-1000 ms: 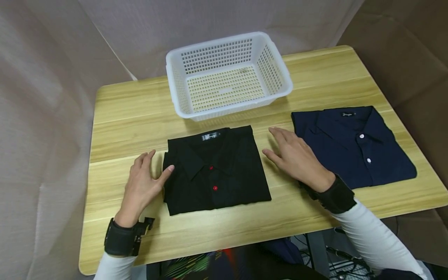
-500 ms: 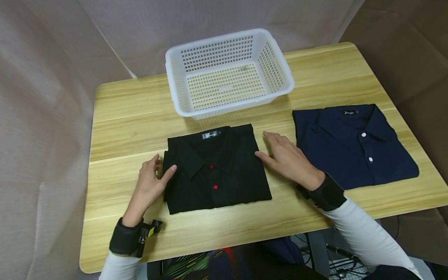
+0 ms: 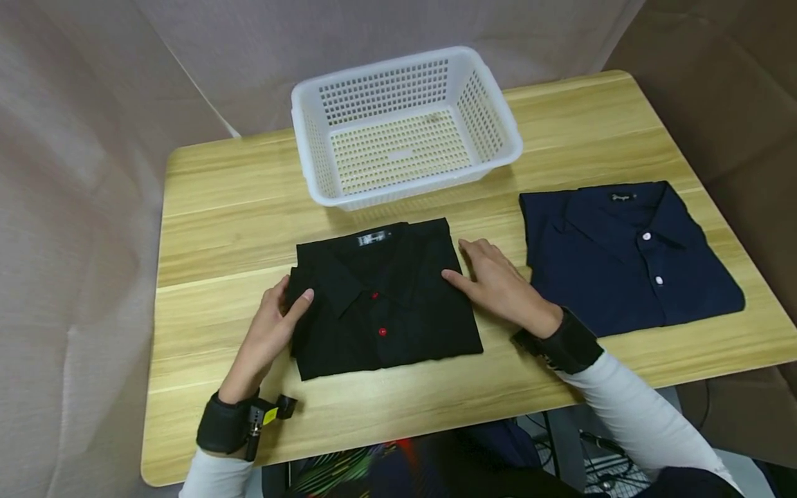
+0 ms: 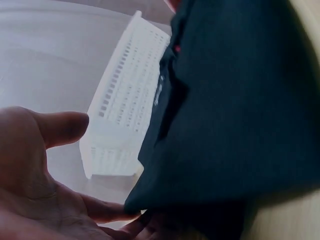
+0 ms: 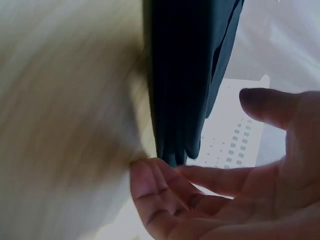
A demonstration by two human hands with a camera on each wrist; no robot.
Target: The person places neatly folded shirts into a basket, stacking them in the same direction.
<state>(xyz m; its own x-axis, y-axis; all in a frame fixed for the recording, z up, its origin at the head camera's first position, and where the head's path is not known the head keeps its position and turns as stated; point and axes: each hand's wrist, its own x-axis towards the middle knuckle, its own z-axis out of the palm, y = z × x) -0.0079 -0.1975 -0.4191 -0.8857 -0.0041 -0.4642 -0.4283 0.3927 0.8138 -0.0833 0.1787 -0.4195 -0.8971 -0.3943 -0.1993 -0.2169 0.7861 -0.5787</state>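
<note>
A folded black shirt (image 3: 411,311) with red buttons lies on the table between the two hands. At its left edge, my left hand (image 3: 270,332) has the thumb spread above the cloth. In the left wrist view, fingertips meet the shirt's edge (image 4: 230,115), some of them hidden below it. My right hand (image 3: 501,283) is at the opposite edge, its thumb over the cloth. The right wrist view has its fingers (image 5: 150,185) touching the lower side of the folded layers (image 5: 180,90), with the thumb held apart.
Behind the black shirt stands a white plastic basket (image 3: 407,190) with nothing in it. A folded navy shirt (image 3: 598,270) with white buttons lies to the right on the wooden table (image 3: 218,207). Cloth curtains (image 3: 81,242) hang around the table.
My right hand has moved left, from beside the navy shirt to the black shirt's right edge. The left hand has come in slightly, its fingers nearing the left edge. The shirts stay put.
</note>
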